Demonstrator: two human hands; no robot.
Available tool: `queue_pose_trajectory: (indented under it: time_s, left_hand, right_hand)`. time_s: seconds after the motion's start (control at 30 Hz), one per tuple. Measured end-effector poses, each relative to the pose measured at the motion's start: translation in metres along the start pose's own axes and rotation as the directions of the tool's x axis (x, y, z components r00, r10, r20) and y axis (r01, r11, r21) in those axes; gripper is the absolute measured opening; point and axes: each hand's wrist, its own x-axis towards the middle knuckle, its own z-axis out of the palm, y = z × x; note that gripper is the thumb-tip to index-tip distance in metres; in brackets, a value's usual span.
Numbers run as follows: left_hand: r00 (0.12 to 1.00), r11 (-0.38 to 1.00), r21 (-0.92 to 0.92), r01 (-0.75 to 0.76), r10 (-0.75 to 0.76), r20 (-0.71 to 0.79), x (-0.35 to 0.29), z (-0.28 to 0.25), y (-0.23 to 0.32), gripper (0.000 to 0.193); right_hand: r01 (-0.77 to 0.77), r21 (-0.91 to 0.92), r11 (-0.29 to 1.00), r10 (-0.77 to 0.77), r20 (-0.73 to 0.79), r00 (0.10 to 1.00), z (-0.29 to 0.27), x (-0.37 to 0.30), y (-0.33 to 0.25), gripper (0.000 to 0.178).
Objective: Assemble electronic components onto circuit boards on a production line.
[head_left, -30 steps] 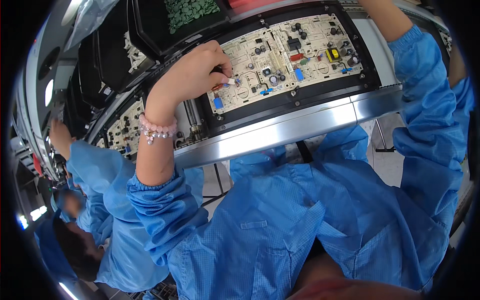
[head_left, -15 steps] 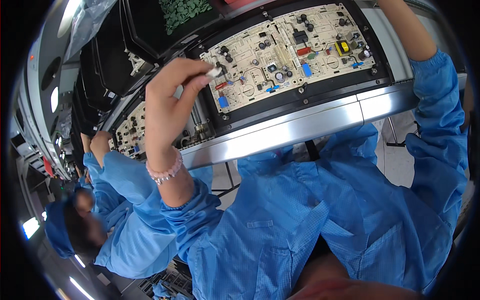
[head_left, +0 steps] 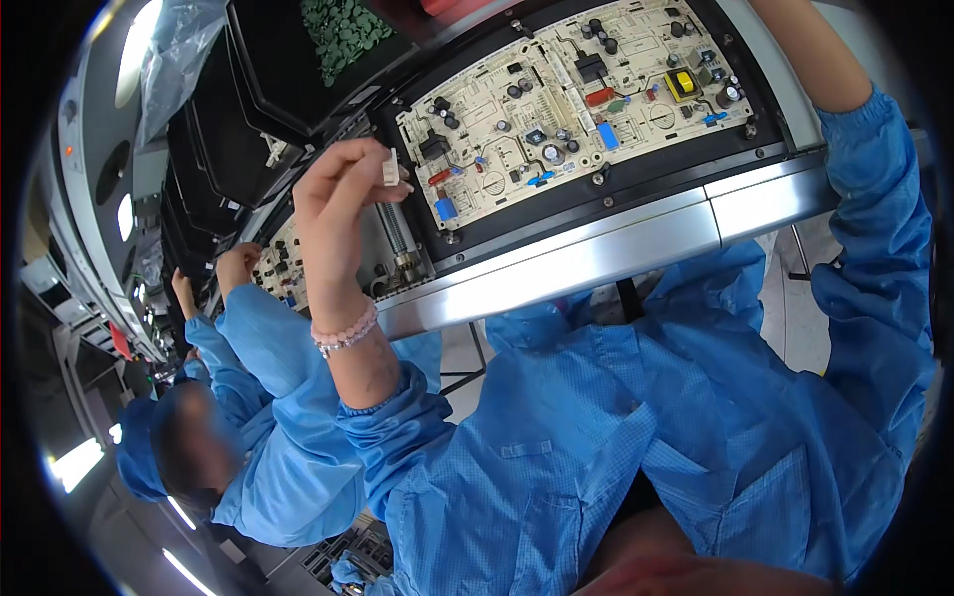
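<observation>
My left hand (head_left: 343, 199), with a pink bead bracelet at the wrist, pinches a small white plastic connector (head_left: 392, 169) between thumb and fingertips. It hovers just off the left edge of a cream circuit board (head_left: 636, 62), apart from it. The board carries black capacitors, blue and red parts and a yellow-wrapped transformer (head_left: 682, 85). It lies in a black carrier frame (head_left: 517, 216). My right forearm (head_left: 820, 60) reaches up past the board's right end; the right hand is outside the picture.
A silver metal rail (head_left: 586, 248) runs along the near side of the carrier. Beyond it, a black bin holds green disc-shaped parts (head_left: 348, 35), with more black bins leftward. At left, a co-worker in blue (head_left: 298, 477) reaches toward another circuit board (head_left: 283, 268).
My left hand has drawn back leftward and slightly down from the board with the connector, which now points upright. The view has shifted slightly. The co-worker's hands have moved.
</observation>
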Motion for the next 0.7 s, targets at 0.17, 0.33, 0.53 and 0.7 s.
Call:
queue_pose_trajectory:
  time_s: [0.17, 0.33, 0.53, 0.7]
  left_hand:
    - [0.99, 0.913, 0.389, 0.12, -0.08, -0.117, 0.026, 0.001, 0.016, 0.027]
    - [0.941, 0.661, 0.681, 0.316, -0.309, -0.137, 0.053, -0.001, 0.028, 0.021]
    - [0.904, 0.569, 0.742, 0.355, -0.412, -0.117, 0.07, -0.009, 0.013, 0.025]
    - [0.802, 0.542, 0.664, 0.515, -0.578, -0.15, 0.079, -0.024, 0.013, 0.025]
  right_hand:
    - [-0.067, 0.018, 0.998, 0.068, -0.009, 0.998, 0.0, 0.001, -0.002, 0.027]
    - [0.014, 0.009, 1.0, -0.014, -0.027, 1.0, 0.003, 0.001, 0.001, 0.026]
    - [0.055, -0.01, 0.998, -0.055, -0.032, 0.998, 0.012, 0.002, 0.002, 0.026]
    - [0.048, 0.045, 0.998, -0.047, -0.003, 0.999, 0.019, 0.004, 0.005, 0.026]
